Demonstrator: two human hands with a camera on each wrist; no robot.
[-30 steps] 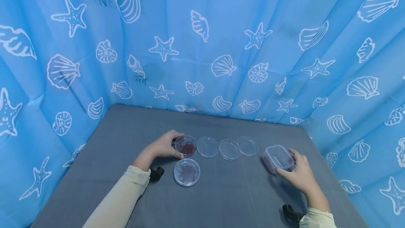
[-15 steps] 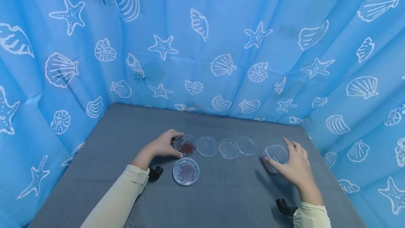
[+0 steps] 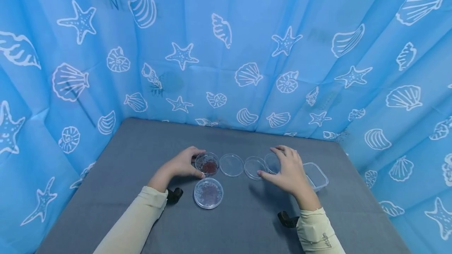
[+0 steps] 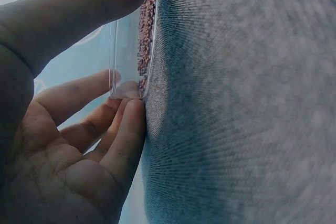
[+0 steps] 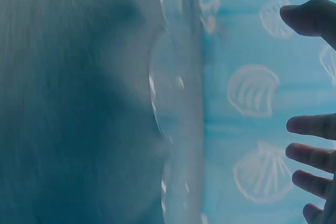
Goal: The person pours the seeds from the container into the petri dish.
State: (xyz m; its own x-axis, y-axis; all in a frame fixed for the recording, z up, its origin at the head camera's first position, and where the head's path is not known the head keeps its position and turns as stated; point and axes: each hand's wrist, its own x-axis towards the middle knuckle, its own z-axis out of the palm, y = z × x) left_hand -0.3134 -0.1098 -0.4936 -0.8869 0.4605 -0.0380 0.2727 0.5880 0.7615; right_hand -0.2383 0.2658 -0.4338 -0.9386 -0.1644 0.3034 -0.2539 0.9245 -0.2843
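My left hand holds a clear round petri dish by its rim, thumb on the near side and fingers on the far side. In the left wrist view small reddish-brown grains lie along the bottom of this dish. The right hand hovers with spread fingers over the right end of a row of clear dishes, holding nothing. Under it, partly covered, is the rightmost clear dish. Beside that sits another clear dish, and a third clear dish stands next to the held one.
Nearer to me, a round dish with a faint purplish, speckled look rests on the grey tabletop. A clear rectangular plastic box stands right of my right hand, partly hidden by it. A blue shell-patterned curtain surrounds the table.
My right hand has let go of the plastic box and moved left over the clear dishes. The box, tilted before, now sits level. The left hand keeps its hold on the petri dish.
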